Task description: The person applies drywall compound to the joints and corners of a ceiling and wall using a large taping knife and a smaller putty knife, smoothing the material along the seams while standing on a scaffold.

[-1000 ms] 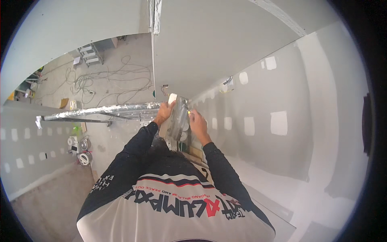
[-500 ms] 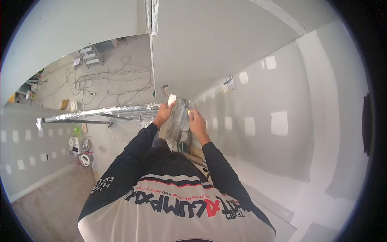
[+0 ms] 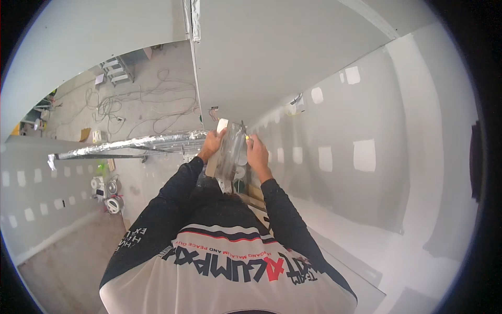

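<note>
My left hand (image 3: 212, 142) grips the pale left side of a long rectangular plastering tool (image 3: 223, 161) with a streaked grey metal face, held just below the middle of the view. My right hand (image 3: 258, 156) is closed on a yellow-handled knife (image 3: 248, 139), whose metal blade lies at the tool's right side, by its far end; whether they touch is hard to tell. Both forearms, in black sleeves, rise from the lower edge.
A splattered metal scaffold rail (image 3: 107, 149) spans left of my hands. Patched plasterboard walls (image 3: 381, 131) flank me, and a board ceiling (image 3: 272, 47) hangs close. Below lie tangled cables (image 3: 110, 107), a stepladder (image 3: 117, 70) and tubs (image 3: 113, 204).
Both hands and the two tools have risen slightly in the view. The knife's blade now shows higher, beside the far end of the long tool.
</note>
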Available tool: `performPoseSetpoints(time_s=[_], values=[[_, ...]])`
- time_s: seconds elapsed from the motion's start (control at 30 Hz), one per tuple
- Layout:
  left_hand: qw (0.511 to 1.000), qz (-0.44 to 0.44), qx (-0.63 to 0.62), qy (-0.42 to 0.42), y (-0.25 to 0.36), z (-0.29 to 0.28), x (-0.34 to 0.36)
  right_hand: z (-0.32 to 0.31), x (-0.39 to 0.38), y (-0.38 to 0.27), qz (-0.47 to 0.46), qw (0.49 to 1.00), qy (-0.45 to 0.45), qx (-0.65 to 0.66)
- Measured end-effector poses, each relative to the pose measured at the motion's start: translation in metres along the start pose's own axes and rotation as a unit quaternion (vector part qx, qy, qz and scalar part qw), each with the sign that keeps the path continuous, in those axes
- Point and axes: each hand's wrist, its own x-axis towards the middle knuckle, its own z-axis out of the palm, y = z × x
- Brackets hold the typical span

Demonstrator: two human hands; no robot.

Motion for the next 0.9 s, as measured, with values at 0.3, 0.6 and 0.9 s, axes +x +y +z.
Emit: performPoseSetpoints(time_s=[0.3,0.6,0.9], values=[[0.999,0.030,-0.008,0.029,-0.019,0.005,0.006,-0.004,0.010,-0.009,0.023,1.000,-0.014,0.013],[0.999,0.034,-0.027,0.024,0.019,-0.001,-0.008,-0.006,0.011,0.002,0.019,1.000,-0.013,0.003],[0.999,0.009,-0.044,-0.011,0.009,0.004,-0.009,-0.022,0.018,0.062,0.081,0.990,0.056,0.097]])
